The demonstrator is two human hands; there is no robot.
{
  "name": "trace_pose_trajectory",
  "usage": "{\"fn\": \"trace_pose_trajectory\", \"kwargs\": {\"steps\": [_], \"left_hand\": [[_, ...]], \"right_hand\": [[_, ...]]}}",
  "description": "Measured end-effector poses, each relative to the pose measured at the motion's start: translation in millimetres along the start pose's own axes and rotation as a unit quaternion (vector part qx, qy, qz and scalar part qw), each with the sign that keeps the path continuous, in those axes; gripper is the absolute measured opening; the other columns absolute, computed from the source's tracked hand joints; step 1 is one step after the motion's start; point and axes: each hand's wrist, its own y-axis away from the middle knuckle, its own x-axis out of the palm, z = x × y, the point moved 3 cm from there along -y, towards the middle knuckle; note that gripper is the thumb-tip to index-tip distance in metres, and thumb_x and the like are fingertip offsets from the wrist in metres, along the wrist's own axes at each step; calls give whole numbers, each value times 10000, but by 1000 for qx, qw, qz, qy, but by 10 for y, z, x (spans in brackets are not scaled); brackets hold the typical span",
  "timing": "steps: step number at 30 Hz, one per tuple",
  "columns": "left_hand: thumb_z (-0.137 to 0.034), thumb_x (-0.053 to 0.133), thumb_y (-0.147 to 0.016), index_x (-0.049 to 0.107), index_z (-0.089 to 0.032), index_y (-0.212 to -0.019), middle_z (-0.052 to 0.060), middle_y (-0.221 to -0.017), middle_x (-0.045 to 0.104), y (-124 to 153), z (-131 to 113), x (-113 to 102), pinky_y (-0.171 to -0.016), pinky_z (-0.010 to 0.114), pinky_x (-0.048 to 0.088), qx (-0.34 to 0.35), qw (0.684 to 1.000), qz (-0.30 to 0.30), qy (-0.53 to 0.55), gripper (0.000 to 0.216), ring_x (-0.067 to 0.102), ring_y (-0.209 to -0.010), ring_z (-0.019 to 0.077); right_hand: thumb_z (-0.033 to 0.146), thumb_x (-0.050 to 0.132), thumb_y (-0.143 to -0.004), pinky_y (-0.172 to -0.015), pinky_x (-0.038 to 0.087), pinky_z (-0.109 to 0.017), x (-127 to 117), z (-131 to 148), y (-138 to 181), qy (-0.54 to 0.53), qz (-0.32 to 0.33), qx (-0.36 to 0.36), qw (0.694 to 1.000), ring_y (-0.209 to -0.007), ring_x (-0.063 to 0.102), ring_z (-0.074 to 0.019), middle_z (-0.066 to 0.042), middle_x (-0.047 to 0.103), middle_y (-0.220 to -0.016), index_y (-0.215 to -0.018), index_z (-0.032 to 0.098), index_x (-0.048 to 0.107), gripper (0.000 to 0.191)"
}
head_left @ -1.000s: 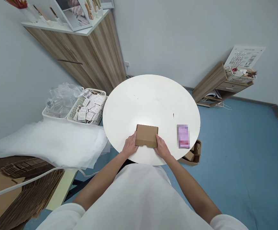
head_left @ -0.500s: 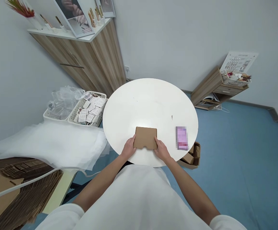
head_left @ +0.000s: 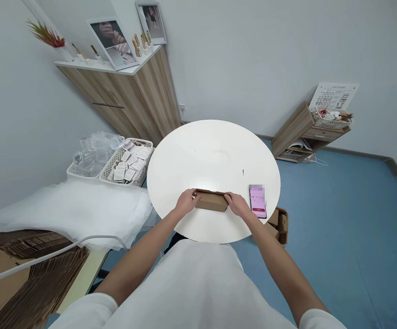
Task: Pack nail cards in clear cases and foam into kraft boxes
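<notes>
Item 1. Box (head_left: 212,201): brown card, one, over the near part of the table (head_left: 208,157), close to the body. I see a long, narrow face turned toward me; whether its underside touches the tabletop, I cannot tell.

Item 2. Left hand (head_left: 186,201): fingers grasping the box at its left end.

Item 3. Right hand (head_left: 236,204): fingers grasping the box at its right end. I have the two hands roughly level.

Item 4. Phone (head_left: 258,202): one, lying on the table to the right of the right hand, screen pink and partly blurred.

Item 5. Carton (head_left: 285,235): brown, below the table's right edge, holding smaller brown boxes.

Item 6. Baskets, white, two, side by side left of the table: card basket (head_left: 145,172), filled with printed cards; plastic basket (head_left: 82,175), heaped with clear packs.

Item 7. Sheets (head_left: 82,205): white, thin, spread nearer to me than the baskets.

Item 8. Cardboard (head_left: 52,278): flat, brown, stacked at lower left.

Item 9. Cabinet (head_left: 155,91): wood-grained, bearing two frames and a plant (head_left: 49,36).

Item 10. Shelf (head_left: 290,130): low, against the wall, far right.
</notes>
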Motion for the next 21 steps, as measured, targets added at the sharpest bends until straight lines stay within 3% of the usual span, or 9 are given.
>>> {"fn": "trace_pose_trajectory", "kwargs": {"steps": [4, 10, 15, 21], "left_hand": [[-379, 453, -781, 525, -186, -755, 45, -795, 500, -38, -58, -19, -583, 264, 395, -19, 999, -29, -33, 208, 509, -699, 163], [-352, 483, -775, 543, -186, -855, 29, -754, 533, -2, -49, -5, -585, 271, 386, -3, 999, -16, -35, 193, 517, -693, 169], [-342, 491, -785, 441, -210, -1168, 21, -816, 569, 52, 23, 18, -642, 284, 411, 31, 999, -23, -13, 408, 531, -725, 166], [-337, 472, -799, 506, -212, -1107, 28, -812, 568, 104, 77, 21, -695, 305, 431, 87, 996, -12, 21, 334, 528, -742, 165]], "right_hand": [[382, 250, -881, -721, 369, -266, -33, 33, -32, 11, -61, 7, 998, -882, 546, -186, -79, 596, -958, -1040, 216, 573, 396], [348, 350, -852, -758, 380, -283, -34, 46, -36, -48, -65, -18, 997, -939, 534, -197, -76, 603, -1037, -1107, 196, 546, 355], [361, 391, -831, -720, 414, -280, -59, -5, 27, -106, 1, -44, 993, -775, 560, -161, -41, 633, -844, -1186, 200, 491, 403], [348, 391, -834, -809, 408, -319, -108, -99, 93, -120, 35, -100, 987, -917, 535, -175, -53, 592, -994, -1194, 238, 489, 389]]}}
